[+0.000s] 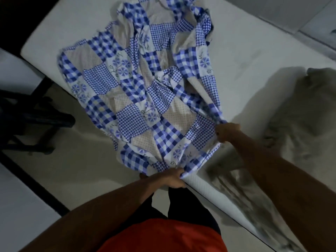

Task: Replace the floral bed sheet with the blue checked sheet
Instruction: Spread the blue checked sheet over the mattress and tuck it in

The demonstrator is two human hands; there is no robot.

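Blue checked sheet, frame centre, is gripped at its near edge by left hand and right hand, presumably for spreading over the mattress.

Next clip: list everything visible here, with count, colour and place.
sheet: one, blue and white checked with flower squares, bunched on the mattress
mattress: one, white, upper middle to right
cloth: one crumpled heap, grey, on the mattress at right
chair: apparently one, dark, on the floor at left
floor: pale, left of the bed
shirt: one, red, bottom centre
trousers: dark, above the shirt
left hand: grips the sheet's edge at the mattress corner
right hand: grips the sheet's edge over the mattress
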